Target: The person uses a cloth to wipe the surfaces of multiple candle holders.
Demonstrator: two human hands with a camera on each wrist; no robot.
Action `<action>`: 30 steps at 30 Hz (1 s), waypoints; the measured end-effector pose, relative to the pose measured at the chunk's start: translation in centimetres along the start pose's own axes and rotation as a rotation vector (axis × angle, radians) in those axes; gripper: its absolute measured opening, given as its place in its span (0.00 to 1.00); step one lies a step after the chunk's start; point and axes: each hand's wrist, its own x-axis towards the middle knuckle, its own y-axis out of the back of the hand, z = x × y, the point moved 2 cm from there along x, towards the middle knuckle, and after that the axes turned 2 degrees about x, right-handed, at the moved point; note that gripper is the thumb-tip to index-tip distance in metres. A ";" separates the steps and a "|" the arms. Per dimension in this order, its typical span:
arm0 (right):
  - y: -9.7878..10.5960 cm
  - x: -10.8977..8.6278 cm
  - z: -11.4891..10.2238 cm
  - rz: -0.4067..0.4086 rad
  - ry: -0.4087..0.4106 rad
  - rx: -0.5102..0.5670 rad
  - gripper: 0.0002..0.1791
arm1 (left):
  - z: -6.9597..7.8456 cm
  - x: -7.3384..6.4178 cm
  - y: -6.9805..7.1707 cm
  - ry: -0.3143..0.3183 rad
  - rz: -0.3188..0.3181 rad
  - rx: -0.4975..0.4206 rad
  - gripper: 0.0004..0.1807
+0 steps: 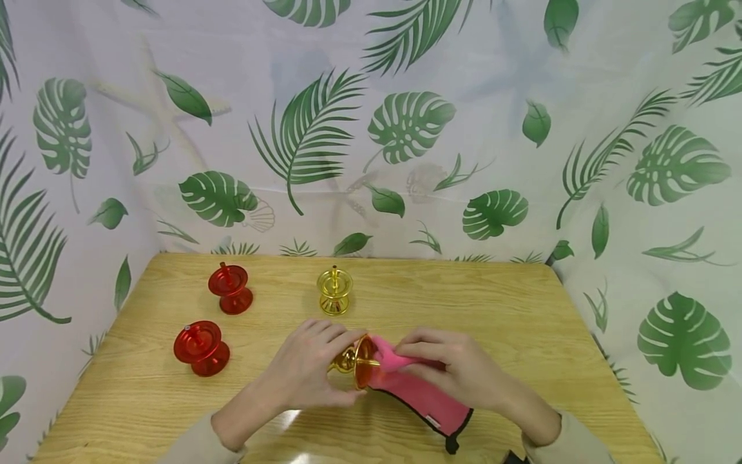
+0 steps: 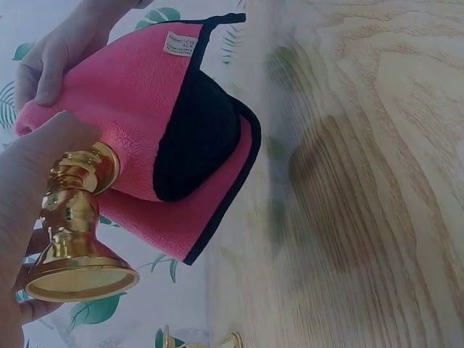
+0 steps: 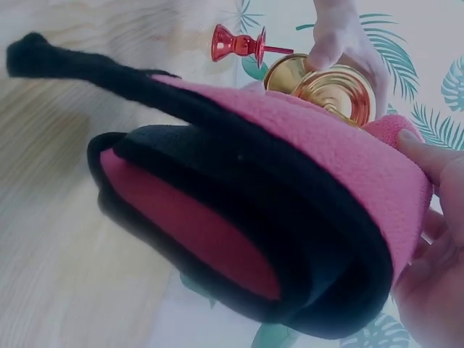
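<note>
In the head view my left hand (image 1: 313,364) grips a shiny gold candle holder (image 1: 346,361), tipped on its side with its dish facing right. Its stem and flared foot show in the left wrist view, with the thumb and fingers around the gold candle holder (image 2: 72,217). My right hand (image 1: 460,370) pinches a bunched part of a pink cloth (image 1: 426,399) against the holder's central spike and dish. The rest of the cloth, with black edging and a small white label, hangs below. In the right wrist view the cloth (image 3: 304,134) hides part of the dish.
Two red candle holders, one farther back (image 1: 232,290) and one nearer (image 1: 203,348), stand on the left of the wooden table (image 1: 464,303). Behind my hands stands another gold candle holder (image 1: 334,291). A leaf-patterned curtain (image 1: 417,212) surrounds the table's back and sides.
</note>
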 end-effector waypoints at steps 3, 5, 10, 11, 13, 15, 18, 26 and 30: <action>-0.1 0.2 0.0 -0.003 0.001 -0.021 0.16 | 0.1 0.1 -0.1 -0.016 0.008 0.000 0.45; -0.4 0.4 -0.1 -0.012 -0.010 -0.046 0.14 | 0.3 0.2 -0.1 -0.026 0.015 0.002 0.45; -1.4 1.1 -0.1 -0.026 -0.044 -0.085 0.11 | 0.8 0.5 -0.1 -0.050 0.030 0.010 0.47; -1.6 1.2 -0.1 -0.024 -0.051 -0.079 0.11 | 0.8 0.5 -0.2 -0.052 0.035 0.011 0.47; -1.9 1.4 0.0 -0.018 -0.070 -0.053 0.09 | 0.9 0.6 -0.2 -0.054 0.044 0.014 0.47; -2.1 1.6 0.0 -0.012 -0.100 -0.007 0.09 | 0.9 0.6 -0.3 -0.052 0.053 0.019 0.47; -2.2 1.8 0.1 -0.009 -0.174 0.081 0.09 | 0.9 0.5 -0.2 -0.054 0.067 0.030 0.47; -2.2 1.8 0.7 -0.054 -0.504 0.259 0.11 | 1.1 0.4 0.1 -0.069 0.092 0.070 0.47; -2.3 1.7 0.6 -0.054 -0.532 0.276 0.12 | 1.2 0.3 0.0 -0.071 0.090 0.073 0.48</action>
